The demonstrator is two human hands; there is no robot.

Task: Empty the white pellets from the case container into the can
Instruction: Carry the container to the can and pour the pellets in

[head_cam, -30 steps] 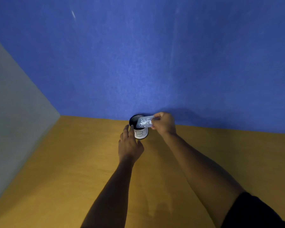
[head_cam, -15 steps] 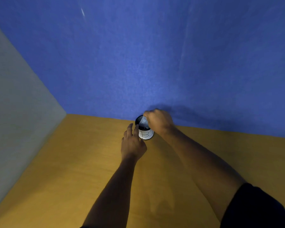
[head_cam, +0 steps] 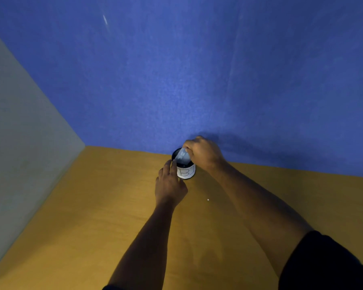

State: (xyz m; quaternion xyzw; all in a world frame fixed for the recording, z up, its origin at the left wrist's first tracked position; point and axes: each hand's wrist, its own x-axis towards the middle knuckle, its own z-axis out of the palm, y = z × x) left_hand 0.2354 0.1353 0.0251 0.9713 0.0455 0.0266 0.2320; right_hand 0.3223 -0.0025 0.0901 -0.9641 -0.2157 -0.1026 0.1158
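A small black can [head_cam: 186, 171] with a white label marked in black pen stands on the wooden table, close to the blue wall. My right hand [head_cam: 203, 152] grips a clear case container [head_cam: 182, 156] tipped steeply over the can's dark mouth. My left hand [head_cam: 170, 183] rests against the can's left side, fingers touching its rim and wall. One white pellet [head_cam: 208, 199] lies on the table in front of the can, between my forearms. I cannot make out any pellets inside the case or the can.
The yellow-brown table [head_cam: 92, 206] runs from the near edge to a blue wall [head_cam: 176, 80] at the back. A grey panel [head_cam: 19, 132] closes off the left side.
The case went from nearly flat above the can, pellets visible inside, to steeply tipped into its mouth. One white pellet now lies on the table. My left hand stayed by the can.
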